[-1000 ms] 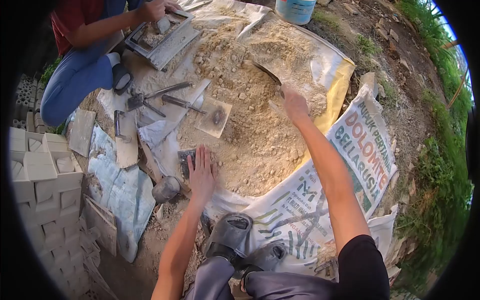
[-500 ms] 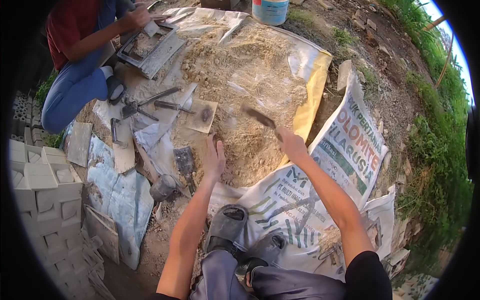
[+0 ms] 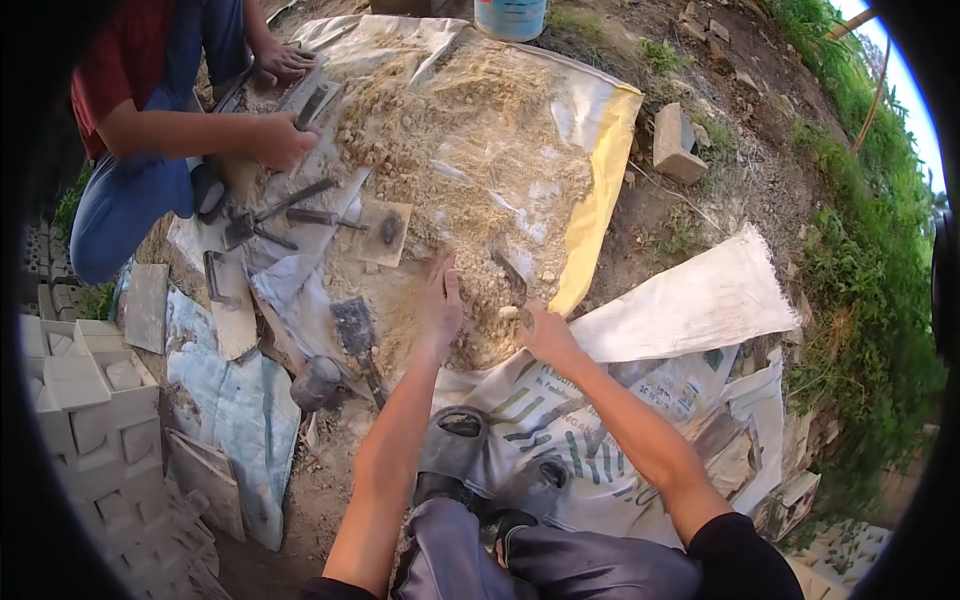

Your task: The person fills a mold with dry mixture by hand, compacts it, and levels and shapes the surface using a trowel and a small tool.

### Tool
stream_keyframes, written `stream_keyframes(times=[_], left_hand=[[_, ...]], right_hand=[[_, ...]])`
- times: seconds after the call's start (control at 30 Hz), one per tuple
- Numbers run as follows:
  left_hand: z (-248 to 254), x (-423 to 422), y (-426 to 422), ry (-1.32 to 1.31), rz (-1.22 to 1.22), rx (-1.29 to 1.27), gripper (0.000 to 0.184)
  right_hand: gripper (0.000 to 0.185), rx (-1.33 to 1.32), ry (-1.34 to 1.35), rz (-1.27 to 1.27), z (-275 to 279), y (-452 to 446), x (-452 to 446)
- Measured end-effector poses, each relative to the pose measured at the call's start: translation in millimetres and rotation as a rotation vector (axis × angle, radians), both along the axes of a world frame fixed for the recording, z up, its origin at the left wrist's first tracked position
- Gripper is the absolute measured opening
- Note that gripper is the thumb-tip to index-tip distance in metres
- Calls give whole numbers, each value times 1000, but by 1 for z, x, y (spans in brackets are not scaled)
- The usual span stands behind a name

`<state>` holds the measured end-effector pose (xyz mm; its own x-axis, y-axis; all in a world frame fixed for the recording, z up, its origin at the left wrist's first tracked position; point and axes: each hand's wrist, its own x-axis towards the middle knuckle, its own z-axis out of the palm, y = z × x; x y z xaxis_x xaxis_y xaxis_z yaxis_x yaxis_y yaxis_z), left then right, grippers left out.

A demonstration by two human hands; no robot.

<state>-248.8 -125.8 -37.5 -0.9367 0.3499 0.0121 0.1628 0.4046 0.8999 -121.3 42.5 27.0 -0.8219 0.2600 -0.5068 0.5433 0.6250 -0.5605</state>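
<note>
Tan powder (image 3: 482,300) lies between the open left hand (image 3: 438,308) and, apart from it, the right hand (image 3: 547,337) gripping a trowel (image 3: 511,268) slanted forward-left.

A hand could pass low over the loose powder (image 3: 450,150) in the middle of the sheet (image 3: 590,98), between the square plate (image 3: 382,233) and the yellow right edge (image 3: 605,180). Along the left side, long-handled tools (image 3: 290,205), a flat dark tool (image 3: 353,327) and a mallet (image 3: 317,384) block the way, with a co-worker's hand (image 3: 284,141) at the far left corner; a bucket (image 3: 510,17) stands at the far edge.
</note>
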Motion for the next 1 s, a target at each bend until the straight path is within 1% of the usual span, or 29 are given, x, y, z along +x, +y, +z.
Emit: stream_keyframes(times=[0.03, 0.07, 0.1, 0.13, 0.17, 0.2, 0.23, 0.27, 0.33, 0.37, 0.43, 0.47, 0.53, 0.57, 0.6, 0.63, 0.67, 0.73, 0.77, 0.8, 0.83, 0.87, 0.9, 0.93, 0.97, 1.0], left_hand=[[1, 4, 4, -20, 70, 28, 46], [2, 8, 9, -15, 61, 25, 46], [6, 14, 16, -41, 125, 92, 46], [8, 18, 21, -68, 189, 158, 46], [9, 21, 24, -64, 183, 155, 46], [7, 23, 30, -71, 208, 222, 45], [5, 27, 36, -80, 236, 290, 44], [2, 27, 40, -78, 233, 292, 44], [-6, 26, 42, -270, 297, 603, 45], [-8, 23, 42, -272, 291, 592, 45], [4, 20, 45, -312, 314, 671, 48], [10, 15, 50, -317, 299, 669, 48], [19, 6, 61, -421, 248, 841, 49], [25, 4, 66, -432, 230, 825, 49], [32, 1, 73, -380, 200, 797, 50], [41, 0, 77, -331, 165, 758, 50], [51, 2, 82, -352, 136, 723, 50], [77, 14, 97, -274, 96, 628, 51], [93, 22, 103, -301, 63, 593, 51], [112, 32, 112, -254, 10, 534, 51], [125, 45, 119, -209, -46, 481, 52], [135, 61, 127, -240, -90, 460, 52], [143, 76, 134, -307, -131, 521, 53], [153, 92, 141, -378, -172, 582, 54], [164, 110, 149, -302, -259, 520, 55], [177, 132, 157, -334, -314, 508, 55]], right_hand=[[42, 20, 23, 3, -3, -15, 1], [45, 42, 46, 5, -4, -28, 2], [45, 41, 51, -5, -10, -37, 4], [48, 9, 100, -36, -18, -46, 6], [50, -23, 149, -65, -26, -53, 7], [50, -21, 151, -72, -22, -58, 8], [50, -73, 138, -122, -17, -61, 9], [50, -127, 128, -168, -13, -61, 8], [49, -148, 118, -198, 3, -61, 5], [49, -166, 102, -228, 10, -63, 3], [48, -201, 91, -270, 21, -64, 1], [47, -218, 98, -300, 27, -59, -4], [45, -227, 145, -345, 35, -51, -8], [44, -244, 188, -365, 40, -48, -9], [44, -254, 186, -387, 43, -44, -9], [42, -225, 229, -413, 46, -42, -8], [41, -198, 264, -452, 50, -43, -2], [37, -250, 195, -545, 80, -36, 9], [34, -281, 151, -586, 94, -32, 16], [34, -297, 134, -634, 104, -30, 27], [32, -319, 204, -691, 115, -30, 39], [29, -332, 277, -754, 127, -29, 55], [27, -293, 322, -783, 134, -30, 72], [27, -289, 312, -847, 146, -32, 90], [30, -278, 307, -905, 157, -33, 108], [34, -264, 302, -966, 169, -33, 127]])
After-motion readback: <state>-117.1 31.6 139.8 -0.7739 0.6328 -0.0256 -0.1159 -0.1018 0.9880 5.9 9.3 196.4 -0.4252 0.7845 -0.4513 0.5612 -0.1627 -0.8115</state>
